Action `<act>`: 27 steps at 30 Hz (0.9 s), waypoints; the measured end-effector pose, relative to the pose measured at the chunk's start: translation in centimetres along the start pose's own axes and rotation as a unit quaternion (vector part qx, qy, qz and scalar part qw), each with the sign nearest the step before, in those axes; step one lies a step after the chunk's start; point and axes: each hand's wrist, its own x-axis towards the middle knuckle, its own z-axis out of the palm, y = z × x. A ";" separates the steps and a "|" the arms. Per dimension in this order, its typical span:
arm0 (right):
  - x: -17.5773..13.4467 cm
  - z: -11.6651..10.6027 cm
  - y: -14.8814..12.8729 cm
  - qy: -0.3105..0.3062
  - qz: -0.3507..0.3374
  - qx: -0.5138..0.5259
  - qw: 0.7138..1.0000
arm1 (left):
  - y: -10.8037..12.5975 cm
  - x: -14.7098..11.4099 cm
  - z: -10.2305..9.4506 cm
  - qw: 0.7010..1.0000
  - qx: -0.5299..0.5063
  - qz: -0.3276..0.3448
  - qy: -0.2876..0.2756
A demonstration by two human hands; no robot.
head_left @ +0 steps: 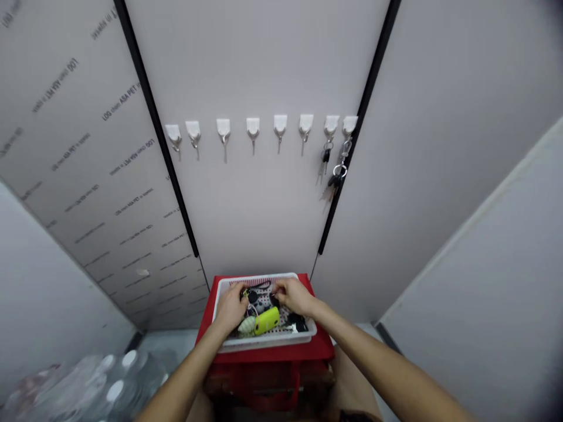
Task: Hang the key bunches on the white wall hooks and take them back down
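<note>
Both hands reach into a white plastic basket (pixel 264 344) with a perforated bottom. My left hand (pixel 231 308) is at its left side, fingers curled in beside small dark items and a bit of yellow; what they hold, if anything, is hidden. At the back right, my right hand (pixel 293 295) has its fingers pinched together by a dark object, and I cannot make out what is between them. A bright yellow-green case (pixel 267 321) lies in front of the hands. To its left sits a pale green ribbed, rounded piece (pixel 247 326). Black pieces (pixel 298 322) lie at the basket's right.
The basket rests on a red cover (pixel 316 348) close to the wall. White adhesive hooks (pixel 280 123) run in a row above. Keys (pixel 326 155) hang on one, and a key ring (pixel 339 171) with keys on the rightmost. Clear plastic bottles (pixel 132 375) stand at lower left.
</note>
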 end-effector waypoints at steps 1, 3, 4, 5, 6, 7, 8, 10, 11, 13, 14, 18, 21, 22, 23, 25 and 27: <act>0.0 -0.6 -0.2 0.023 -0.009 0.022 0.999 | 0.3 0.1 -0.2 1.000 -0.018 0.005 0.009; 0.0 -2.4 -0.8 0.059 -0.026 0.070 0.995 | 1.4 0.5 -0.7 0.997 -0.066 0.019 0.025; 0.1 -3.5 -1.3 0.065 -0.034 0.099 0.992 | 2.3 0.9 -1.0 0.995 -0.095 0.033 0.028; 0.2 -4.7 -1.8 0.067 -0.041 0.133 0.988 | 3.5 1.4 -1.3 0.990 -0.129 0.050 0.024; 0.4 -5.9 -2.4 0.066 -0.047 0.174 0.981 | 4.8 2.0 -1.5 0.984 -0.165 0.070 0.014; 0.6 -7.2 -3.0 0.066 -0.054 0.215 0.973 | 6.3 2.6 -1.8 0.975 -0.202 0.095 0.000; 0.9 -8.5 -3.5 0.069 -0.060 0.253 0.963 | 7.7 3.4 -2.1 0.964 -0.237 0.119 -0.013; 1.5 -11.1 -4.5 0.090 -0.076 0.303 0.946 | 10.5 5.0 -2.7 0.944 -0.290 0.157 -0.025; 1.8 -12.4 -5.0 0.108 -0.082 0.310 0.941 | 11.8 5.9 -3.1 0.937 -0.305 0.168 -0.022; 2.5 -14.9 -5.6 0.157 -0.090 0.296 0.938 | 13.8 7.6 -4.2 0.933 -0.319 0.168 0.001; 2.8 -16.2 -5.9 0.186 -0.092 0.282 0.937 | 14.8 8.5 -4.8 0.931 -0.325 0.162 0.015; 4.3 -21.2 -6.9 0.309 -0.091 0.231 0.918 | 18.3 11.5 -8.1 0.916 -0.372 0.134 0.065; 5.5 -24.2 -7.4 0.382 -0.079 0.220 0.894 | 20.9 13.6 -10.1 0.908 -0.391 0.105 0.108; 5.9 -25.0 -7.5 0.400 -0.074 0.213 0.888 | 21.6 14.3 -10.5 0.908 -0.388 0.098 0.121; 6.3 -25.7 -7.6 0.416 -0.069 0.203 0.884 | 22.2 15.0 -10.8 0.910 -0.381 0.094 0.133; 7.0 -26.7 -7.6 0.442 -0.058 0.169 0.879 | 23.1 16.2 -11.1 0.915 -0.364 0.086 0.151; 7.6 -27.1 -7.6 0.453 -0.039 0.126 0.882 | 23.5 17.0 -11.0 0.922 -0.345 0.073 0.159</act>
